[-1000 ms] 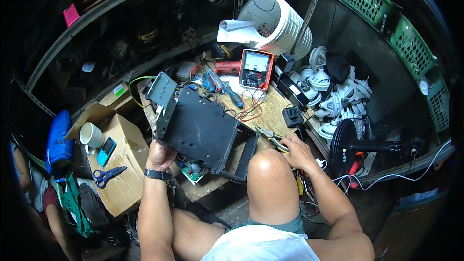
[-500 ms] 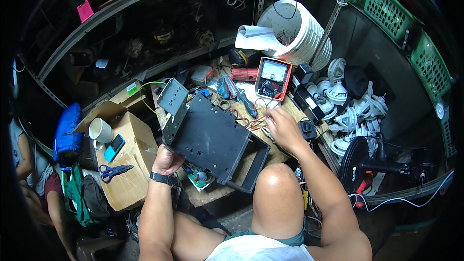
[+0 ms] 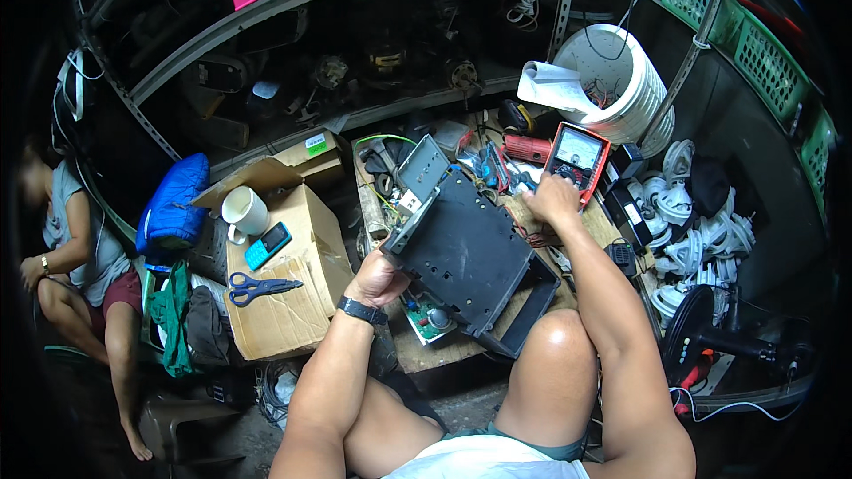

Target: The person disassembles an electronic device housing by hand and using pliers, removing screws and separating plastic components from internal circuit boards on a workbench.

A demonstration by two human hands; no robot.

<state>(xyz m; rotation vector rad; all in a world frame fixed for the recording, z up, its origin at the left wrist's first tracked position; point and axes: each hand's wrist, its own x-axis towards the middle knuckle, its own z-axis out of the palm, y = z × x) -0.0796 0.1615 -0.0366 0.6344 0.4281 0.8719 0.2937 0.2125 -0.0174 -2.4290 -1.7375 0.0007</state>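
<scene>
A black metal chassis [image 3: 461,248] stands tilted on the wooden bench, with a grey bracket [image 3: 422,167] at its upper left. My left hand [image 3: 377,280] is closed around the chassis's lower left edge. A green circuit board [image 3: 429,319] shows beneath that edge. My right hand [image 3: 554,201] reaches past the chassis to the lower edge of a red-framed analog multimeter [image 3: 577,153]. Its fingers are curled, and whatever they hold is hidden. Beside the thumb are blue-handled tools [image 3: 495,168]. Red test leads [image 3: 535,236] lie below this hand.
Left of the bench, a cardboard box [image 3: 288,306] bears scissors [image 3: 257,287], a mobile phone [image 3: 268,246] and a white mug [image 3: 245,213]. A white bucket [image 3: 652,89] stands at the back right. White plastic parts [image 3: 701,222] are heaped at right. Another person [image 3: 84,231] sits far left.
My right hand has moved from the test leads up to the multimeter's lower edge. My left hand keeps its hold on the chassis. The whole view has shifted left.
</scene>
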